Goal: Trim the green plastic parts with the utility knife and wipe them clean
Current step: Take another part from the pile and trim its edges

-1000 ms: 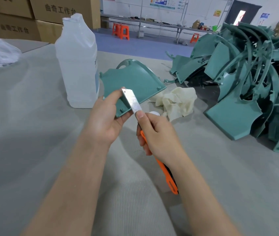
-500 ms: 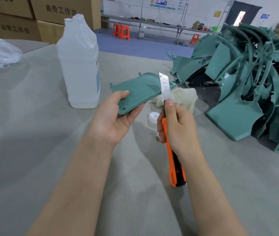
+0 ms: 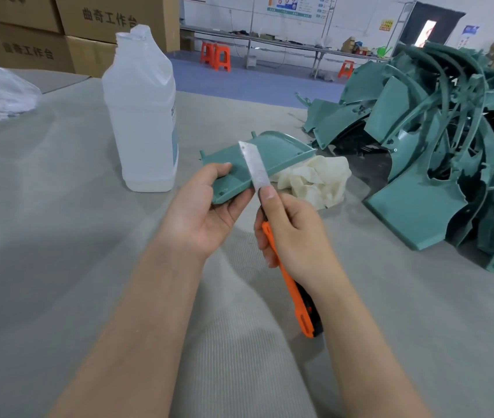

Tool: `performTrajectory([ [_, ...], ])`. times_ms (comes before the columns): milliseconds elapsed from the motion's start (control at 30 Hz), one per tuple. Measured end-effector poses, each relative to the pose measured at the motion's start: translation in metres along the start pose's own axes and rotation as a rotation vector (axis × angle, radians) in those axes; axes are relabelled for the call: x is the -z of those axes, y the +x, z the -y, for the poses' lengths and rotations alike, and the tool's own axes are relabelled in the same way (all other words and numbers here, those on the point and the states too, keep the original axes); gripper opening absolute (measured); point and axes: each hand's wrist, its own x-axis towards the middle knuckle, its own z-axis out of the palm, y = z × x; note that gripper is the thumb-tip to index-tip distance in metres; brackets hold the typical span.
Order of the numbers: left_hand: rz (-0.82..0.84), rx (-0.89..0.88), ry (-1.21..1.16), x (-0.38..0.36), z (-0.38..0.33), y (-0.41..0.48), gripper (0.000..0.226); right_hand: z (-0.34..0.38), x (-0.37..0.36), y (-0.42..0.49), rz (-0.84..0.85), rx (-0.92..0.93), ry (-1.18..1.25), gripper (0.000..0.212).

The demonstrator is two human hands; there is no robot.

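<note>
While the left hand (image 3: 206, 212) pinches a flat green plastic part (image 3: 257, 164) by its near corner above the grey counter (image 3: 58, 236), thumb on top, the right hand (image 3: 294, 236) is closed around an orange utility knife (image 3: 292, 285), its blade (image 3: 254, 168) laid across the part's near edge.

Near corner of the green part (image 3: 257, 159) hidden in the left hand (image 3: 206, 215), utility knife (image 3: 292, 285) grip buried in the right hand (image 3: 295, 236), pile of green parts (image 3: 438, 152) cut off right, far wall posters (image 3: 291, 7) unreadable.
</note>
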Motion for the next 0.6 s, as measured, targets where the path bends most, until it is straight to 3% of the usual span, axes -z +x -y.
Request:
performTrajectory([
  [133,0.020,-0.005,-0.024,0.000,0.000,0.001,0.014,0.001,-0.002,-0.002,0.032,0.005,-0.010,0.048],
  [367,0.004,0.031,-0.034,0.001,-0.002,0.000,0.016,-0.001,0.012,0.003,-0.120,-0.025,0.026,0.050],
  [600,0.009,0.028,-0.041,0.001,-0.004,-0.001,0.014,-0.002,0.003,0.001,-0.037,-0.007,-0.041,0.050],
])
